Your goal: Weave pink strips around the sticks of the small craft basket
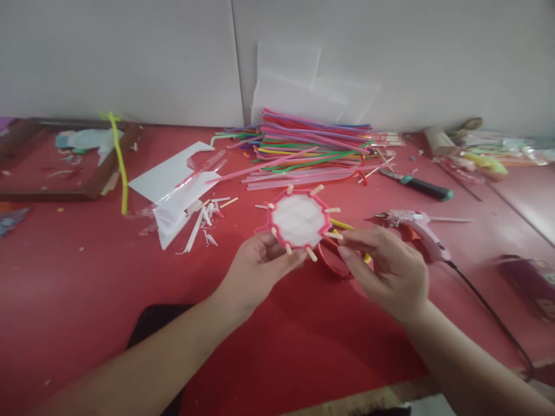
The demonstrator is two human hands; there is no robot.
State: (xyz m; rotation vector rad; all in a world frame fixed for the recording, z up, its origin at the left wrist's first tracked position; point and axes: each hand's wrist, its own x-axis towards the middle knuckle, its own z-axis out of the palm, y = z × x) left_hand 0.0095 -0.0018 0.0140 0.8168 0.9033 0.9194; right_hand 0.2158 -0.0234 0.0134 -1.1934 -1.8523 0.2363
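Note:
My left hand (260, 260) is closed on the lower left edge of a small round piece. This piece has a white disc (299, 219), a pink pipe cleaner (270, 218) woven along its rim and several short wooden sticks (332, 210) poking outward. At its right side, the thumb and index finger of my right hand (384, 268) pinch at the tip of one stick. Beneath the right fingers a red loop (332, 263) shows, partly hidden by the hand. Yellow bits (341, 224) appear behind the piece.
Behind lies a pile of coloured pipe cleaners (312, 141). At the right are a glue gun (416, 228) with its cord and a cutter (422, 186). White paper (173, 173) and scraps lie left, near a brown frame (52, 193). A dark flat object (156, 318) sits under my left forearm.

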